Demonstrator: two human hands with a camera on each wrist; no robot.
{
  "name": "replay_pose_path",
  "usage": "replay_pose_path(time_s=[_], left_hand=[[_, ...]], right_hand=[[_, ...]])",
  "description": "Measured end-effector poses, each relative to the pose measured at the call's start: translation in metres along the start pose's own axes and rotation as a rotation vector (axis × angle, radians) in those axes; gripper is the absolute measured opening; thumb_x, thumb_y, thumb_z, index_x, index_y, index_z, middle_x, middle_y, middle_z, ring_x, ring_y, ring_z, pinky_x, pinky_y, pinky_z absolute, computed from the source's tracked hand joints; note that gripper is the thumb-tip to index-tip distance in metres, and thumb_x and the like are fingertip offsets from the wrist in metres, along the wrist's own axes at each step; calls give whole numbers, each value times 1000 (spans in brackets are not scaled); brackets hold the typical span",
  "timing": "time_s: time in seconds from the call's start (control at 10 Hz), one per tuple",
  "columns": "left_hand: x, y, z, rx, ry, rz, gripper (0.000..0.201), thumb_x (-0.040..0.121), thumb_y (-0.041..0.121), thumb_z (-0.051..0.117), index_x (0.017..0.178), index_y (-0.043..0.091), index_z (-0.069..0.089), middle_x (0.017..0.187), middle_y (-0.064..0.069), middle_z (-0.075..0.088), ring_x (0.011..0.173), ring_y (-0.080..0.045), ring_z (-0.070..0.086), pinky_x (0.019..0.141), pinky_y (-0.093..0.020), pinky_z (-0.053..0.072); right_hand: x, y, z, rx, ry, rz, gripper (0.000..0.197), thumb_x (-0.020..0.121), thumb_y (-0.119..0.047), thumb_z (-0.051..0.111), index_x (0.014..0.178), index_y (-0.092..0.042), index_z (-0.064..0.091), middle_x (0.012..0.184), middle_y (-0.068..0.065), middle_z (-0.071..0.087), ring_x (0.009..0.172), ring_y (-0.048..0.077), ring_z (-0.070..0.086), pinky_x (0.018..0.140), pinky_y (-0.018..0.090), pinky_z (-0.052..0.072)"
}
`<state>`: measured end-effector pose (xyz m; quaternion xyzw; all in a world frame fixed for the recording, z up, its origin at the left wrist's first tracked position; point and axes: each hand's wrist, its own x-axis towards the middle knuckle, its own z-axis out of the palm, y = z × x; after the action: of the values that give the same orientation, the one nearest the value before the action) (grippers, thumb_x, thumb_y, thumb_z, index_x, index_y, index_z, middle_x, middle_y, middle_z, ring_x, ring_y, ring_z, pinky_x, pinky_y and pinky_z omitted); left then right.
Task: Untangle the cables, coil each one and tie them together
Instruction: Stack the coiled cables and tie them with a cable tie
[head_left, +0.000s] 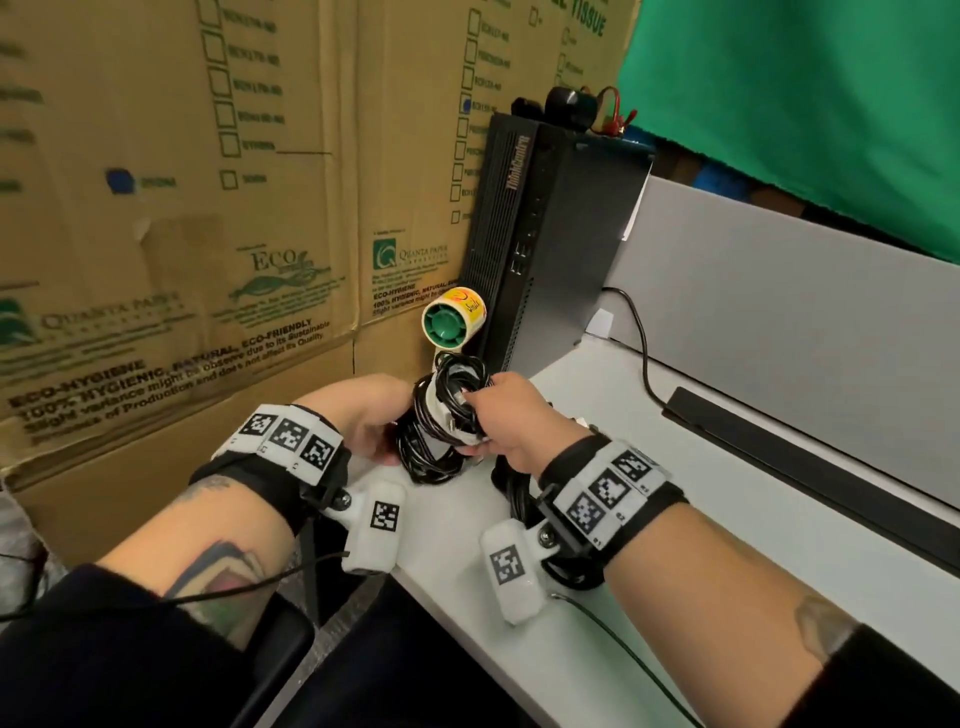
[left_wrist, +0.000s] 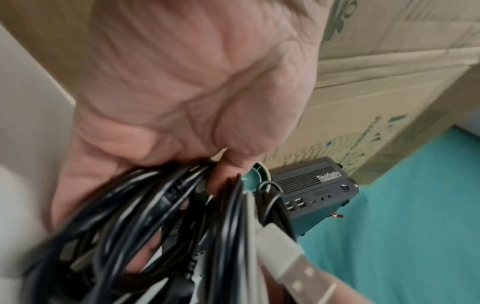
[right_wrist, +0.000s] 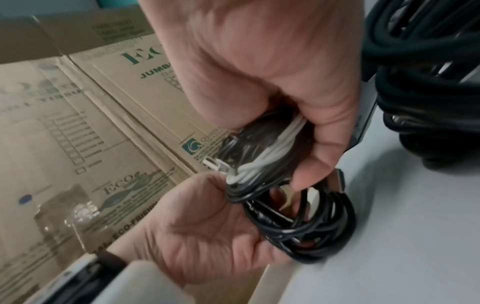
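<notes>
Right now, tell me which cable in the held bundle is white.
The white cable is the one wrapped around the middle of the black cable coils. Both the right hand and left hand hold that bundle.

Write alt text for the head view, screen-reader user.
Two hands hold a bundle of coiled black and white cables over the corner of a white desk: the left hand supports it, the right hand grips its top. Behind stand a tape roll, a black computer and cardboard boxes.
</notes>
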<state>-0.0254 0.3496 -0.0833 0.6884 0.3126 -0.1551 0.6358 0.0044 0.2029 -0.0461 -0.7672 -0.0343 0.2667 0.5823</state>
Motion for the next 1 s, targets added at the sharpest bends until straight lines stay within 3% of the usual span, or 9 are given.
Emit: replay_pose_path(time_s=[0.1, 0.2, 0.3, 0.4, 0.5, 0.6, 0.7, 0.9, 1.0], left_hand=[[-3, 3, -5, -150, -139, 58, 29, 96, 18, 35, 101, 3, 60, 93, -18, 67, 81, -29, 66, 75, -36, 57], [-5, 5, -8, -238, -236, 80, 50, 93, 41, 35, 101, 0, 62, 91, -19, 69, 74, -30, 69, 74, -36, 56], [-10, 7, -2, -174, -326, 118, 85, 77, 79, 57, 110, 2, 74, 112, -22, 73, 101, -39, 72, 90, -44, 55], [-17, 6, 15, -97, -285, 216, 71, 71, 58, 78, 122, 10, 68, 111, -13, 75, 105, -30, 72, 95, -43, 56], [-12, 9, 22, -298, -248, 286, 33, 86, 34, 75, 108, 10, 71, 92, -9, 77, 78, -22, 75, 65, -33, 61], [-13, 16, 18, -420, -300, 350, 17, 91, 23, 68, 79, 12, 76, 65, -3, 71, 55, -15, 69, 50, -25, 55], [-10, 18, 18, -424, -357, 401, 48, 95, 24, 62, 50, 13, 72, 58, 0, 69, 55, -13, 69, 52, -23, 55], [-14, 19, 21, -480, -363, 423, 33, 89, 26, 67, 60, 14, 77, 66, -3, 73, 64, -18, 73, 59, -29, 59], [-20, 22, 22, -551, -382, 450, 17, 78, 26, 73, 68, 14, 81, 77, -6, 76, 73, -22, 76, 63, -33, 61]], right_hand=[[4, 5, 5, -25, -24, 55, 15, 103, 2, 41, 103, -2, 55, 93, 15, 60, 78, 37, 60, 41, 35, 56], [11, 15, 6, -294, 8, -25, 12, 101, -4, 43, 92, -8, 52, 104, 17, 62, 89, 32, 62, 66, 39, 61], [15, 19, 5, -423, 97, -127, 12, 96, -9, 48, 86, -14, 50, 96, 11, 58, 71, 19, 59, 52, 27, 52], [10, 14, 10, -508, 119, -198, 11, 95, -12, 48, 105, -10, 54, 95, 7, 56, 80, 22, 58, 66, 32, 54], [9, 8, 12, -532, 180, -221, 31, 96, -15, 49, 124, -1, 51, 116, 16, 59, 102, 31, 60, 84, 39, 52], [1, -5, -1, -468, 124, -230, 29, 94, -20, 55, 115, 1, 57, 101, 14, 60, 87, 27, 58, 71, 36, 44], [-10, -15, -34, -358, 131, -282, 27, 90, -33, 68, 100, -8, 70, 90, -1, 66, 77, 12, 57, 65, 26, 41], [-16, 3, -110, -393, 274, 47, 111, 56, -51, 92, 144, -5, 40, 139, 11, 51, 118, 24, 50, 93, 36, 38], [-18, 21, -121, -472, 211, 219, 119, 46, -48, 97, 142, -3, 42, 146, 16, 49, 132, 36, 46, 92, 46, 40]])
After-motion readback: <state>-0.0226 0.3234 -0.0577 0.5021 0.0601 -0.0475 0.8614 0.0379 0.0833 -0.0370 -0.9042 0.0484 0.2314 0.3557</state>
